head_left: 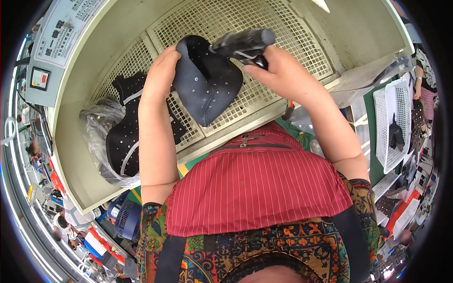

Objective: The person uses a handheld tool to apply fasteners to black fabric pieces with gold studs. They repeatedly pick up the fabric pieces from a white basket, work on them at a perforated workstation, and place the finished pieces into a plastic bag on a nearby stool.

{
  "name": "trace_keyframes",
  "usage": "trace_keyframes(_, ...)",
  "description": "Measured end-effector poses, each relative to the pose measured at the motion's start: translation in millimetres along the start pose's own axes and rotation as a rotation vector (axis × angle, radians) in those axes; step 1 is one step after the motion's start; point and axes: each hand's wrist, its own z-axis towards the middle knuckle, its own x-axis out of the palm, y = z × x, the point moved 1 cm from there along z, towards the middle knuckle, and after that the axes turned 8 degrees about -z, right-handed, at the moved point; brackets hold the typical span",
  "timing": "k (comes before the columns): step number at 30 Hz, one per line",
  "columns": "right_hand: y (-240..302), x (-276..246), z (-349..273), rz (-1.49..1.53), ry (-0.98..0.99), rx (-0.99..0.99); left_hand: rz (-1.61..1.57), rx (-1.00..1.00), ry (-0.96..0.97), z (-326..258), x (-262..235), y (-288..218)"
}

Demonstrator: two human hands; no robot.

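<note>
A black shoe upper (210,87) dotted with small metal studs stands over the perforated booth floor, its dark opening at the top. My left hand (163,68) grips its left edge; some of its fingers are hidden behind the material. In my right hand (281,75) is a black gun-shaped tool (243,42), smeared by motion. Its narrow end points left, toward the upper's opening, close to its top right edge. Left of my left forearm lie more studded black pieces (122,148) with pale curved strips, partly inside a clear plastic bag (96,120).
Pale walls (75,113) enclose the cream grid floor (288,45) on the left, back and right. A control box (40,78) sits outside at left. Below it stands a blue fan (127,219). White baskets (401,108) are at right, with other people beyond.
</note>
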Motion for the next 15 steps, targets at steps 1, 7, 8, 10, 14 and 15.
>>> trace_keyframes(1,2.4,4.2,2.2,-0.032,-0.027,-0.057,0.001,-0.007,0.002,1.4,2.3,-1.5)
trace_keyframes(7,7.2,-5.0,-3.9,-0.179,0.105,-0.047,0.011,-0.005,0.034,10.4,-3.0,7.7)
trace_keyframes(8,7.6,-5.7,-5.1,-0.191,0.109,-0.046,-0.008,0.002,0.050,8.1,-0.8,5.0)
trace_keyframes(10,9.4,-5.0,-3.9,-0.215,0.069,-0.044,-0.009,0.000,0.041,9.7,-0.8,7.4)
trace_keyframes(14,10.1,-3.6,2.7,-0.265,-0.005,0.017,0.043,0.017,0.016,9.8,3.0,9.6)
trace_keyframes(15,9.4,-5.9,-0.2,-0.248,-0.003,0.023,0.045,0.011,0.021,8.0,3.4,8.4)
